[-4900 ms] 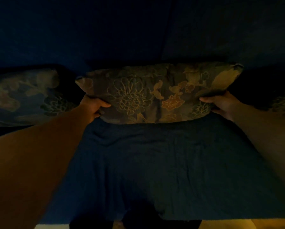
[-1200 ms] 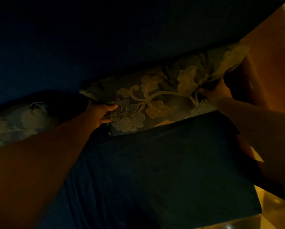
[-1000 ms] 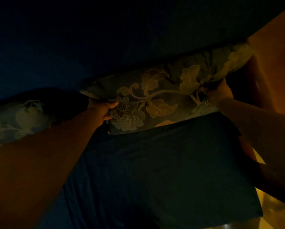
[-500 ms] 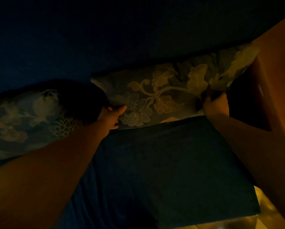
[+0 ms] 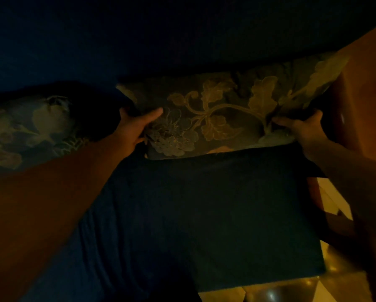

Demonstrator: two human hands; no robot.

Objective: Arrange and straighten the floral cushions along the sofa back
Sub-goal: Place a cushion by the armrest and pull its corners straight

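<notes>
In dim light a floral cushion (image 5: 221,118) with pale leaf and flower patterns leans against the dark blue sofa back (image 5: 160,40), at the sofa's right end. My left hand (image 5: 134,127) grips its left edge, thumb lying across the front. My right hand (image 5: 300,129) holds its lower right edge, fingers curled into the fabric. A second floral cushion (image 5: 28,131) rests against the sofa back to the left, partly hidden behind my left forearm.
The dark blue seat cushion (image 5: 204,214) fills the foreground. A wooden armrest or side panel (image 5: 365,94) stands right beside the held cushion's right corner. Light floor (image 5: 269,293) shows below the seat's front edge.
Earlier I held a different cushion at the sofa's middle; the view then shifted right. Over the last second both hands stayed on the right-end cushion, the left thumb sliding further onto its front.
</notes>
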